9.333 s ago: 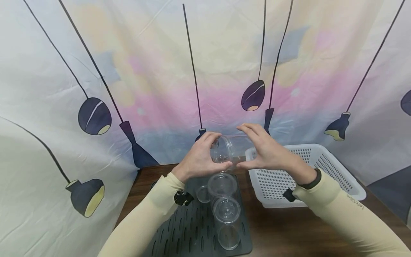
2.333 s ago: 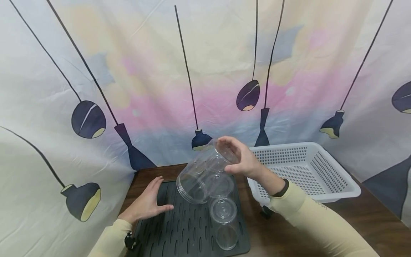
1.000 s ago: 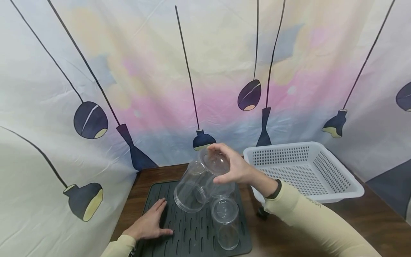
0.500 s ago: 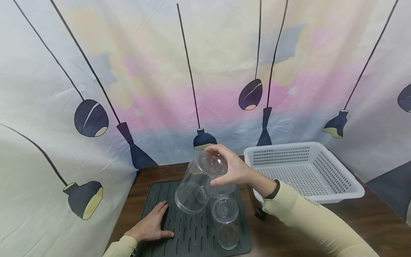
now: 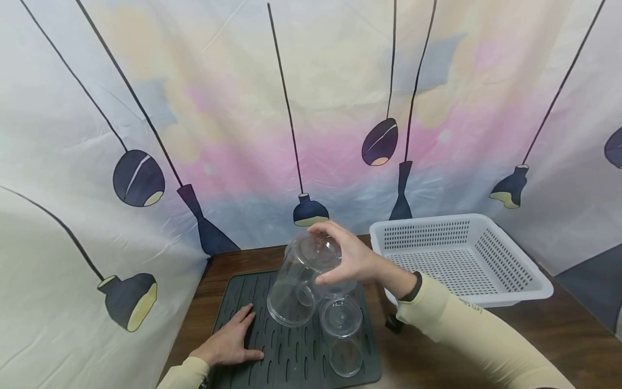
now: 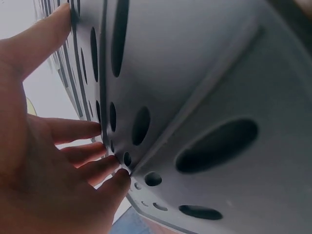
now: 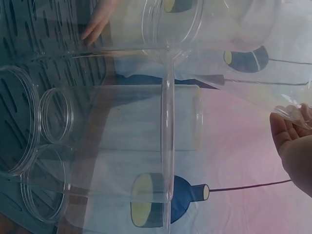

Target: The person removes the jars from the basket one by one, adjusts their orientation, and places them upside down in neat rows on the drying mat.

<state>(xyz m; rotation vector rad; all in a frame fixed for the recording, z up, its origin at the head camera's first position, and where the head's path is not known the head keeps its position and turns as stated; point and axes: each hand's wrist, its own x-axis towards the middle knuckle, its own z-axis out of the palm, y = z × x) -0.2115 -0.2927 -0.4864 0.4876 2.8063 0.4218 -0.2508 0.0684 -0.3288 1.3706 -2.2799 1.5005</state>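
Observation:
My right hand (image 5: 351,254) grips a large clear jar by its base, which faces up. The held jar (image 5: 290,305) is mouth down over the dark grey drying mat (image 5: 279,364), tilted in view; I cannot tell whether its rim touches the mat. Another clear jar (image 5: 342,337) stands upside down at the mat's right side, with more clear jars behind it, partly hidden by the held one. My left hand (image 5: 228,339) rests on the left of the mat, fingers spread. In the left wrist view its fingertips touch the slotted mat (image 6: 204,97). The right wrist view shows my right hand (image 7: 295,148) at the edge.
A white perforated basket (image 5: 527,292) stands at the right on the brown wooden table (image 5: 418,351). Behind the table hangs a cloth backdrop (image 5: 335,81) printed with lamps.
Earlier both hands held the jar sideways above the mat. The left hand let go and came down onto the mat, while the right hand turned the jar mouth down and lowered it.

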